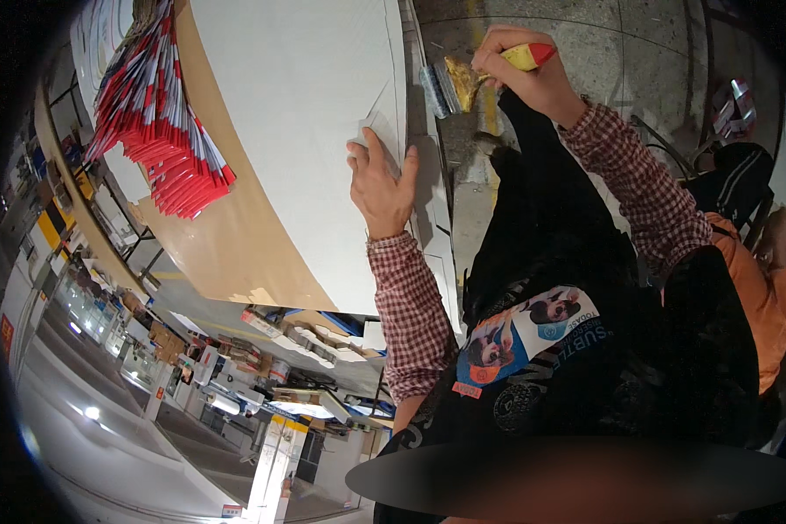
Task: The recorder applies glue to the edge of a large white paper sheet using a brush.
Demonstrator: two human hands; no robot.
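My left hand (pixel 382 188) lies flat with its fingers spread on a large white sheet (pixel 306 105), close to the sheet's right edge. My right hand (pixel 526 80) is closed around the yellow handle, red at its end, of what looks like a wide brush (pixel 531 57). A gold-coloured band and a greyish, shiny end of the tool reach left from that fist, beside the edge of the work surface. The fist partly hides the handle. The white sheet rests over brown board (pixel 236 227).
A fanned pile of red-and-white printed pieces (pixel 162 131) lies on the brown board at the left. Concrete floor (pixel 585 35) shows beyond my right hand. An orange cloth-like thing (pixel 764 297) is at the far right. Shelves and machines fill the lower left.
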